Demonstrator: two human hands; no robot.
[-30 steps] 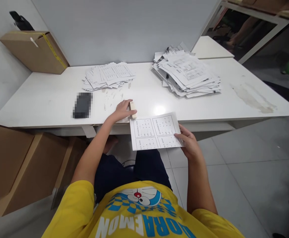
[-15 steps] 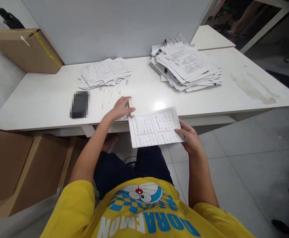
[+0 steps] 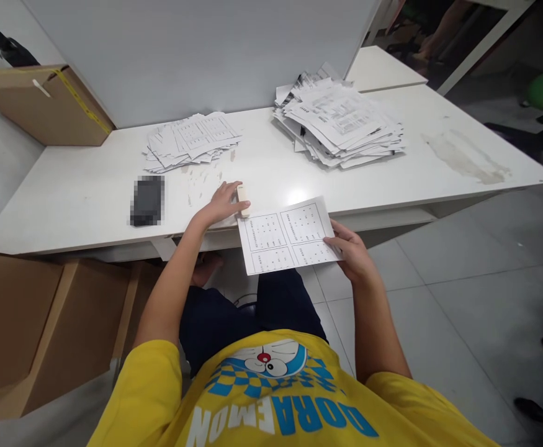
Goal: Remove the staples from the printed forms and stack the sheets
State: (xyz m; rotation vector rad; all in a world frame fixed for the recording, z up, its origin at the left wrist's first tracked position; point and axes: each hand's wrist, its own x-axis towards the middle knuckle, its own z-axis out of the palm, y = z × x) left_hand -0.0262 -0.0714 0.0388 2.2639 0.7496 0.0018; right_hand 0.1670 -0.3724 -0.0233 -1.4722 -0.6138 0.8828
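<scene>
My right hand (image 3: 351, 248) pinches the right edge of a printed sheet (image 3: 286, 241) with four table panels, held flat over the front edge of the white table (image 3: 89, 198). My left hand (image 3: 221, 205) rests on the table near its front edge, fingers curled against a small cream-coloured block (image 3: 243, 200) that lies by the sheet's upper left corner. A few paper scraps lie just beyond that hand.
A small pile of cut papers (image 3: 190, 140) lies at the back centre and a tall messy stack of sheets (image 3: 339, 124) at the back right. A dark phone (image 3: 147, 200) lies left of my hand. Cardboard boxes (image 3: 43, 102) stand at the back left and under the table (image 3: 33, 323).
Both hands keep their hold and place. Only the view has shifted slightly as my head moved.
</scene>
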